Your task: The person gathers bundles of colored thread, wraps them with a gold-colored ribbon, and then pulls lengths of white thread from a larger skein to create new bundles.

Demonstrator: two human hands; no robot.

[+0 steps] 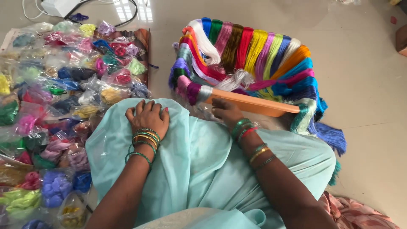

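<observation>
Pale mint fabric (pixel 203 165) drapes the lap; the left hand (pixel 147 118) rests flat and open on it, gripping nothing. At one o'clock, the right hand (pixel 227 112) touches the orange tray (pixel 254 104) of coloured thread skeins (pixel 250 55), its grasp unclear. Selecting thread seems underway; plastic-bagged bundles (pixel 55 106) lie at nine o'clock.

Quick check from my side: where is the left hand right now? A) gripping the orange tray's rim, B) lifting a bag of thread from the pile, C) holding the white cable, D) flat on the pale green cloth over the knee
D: the left hand lies palm down, fingers spread, on the pale green cloth, apart from the orange tray and the bagged threads.
</observation>
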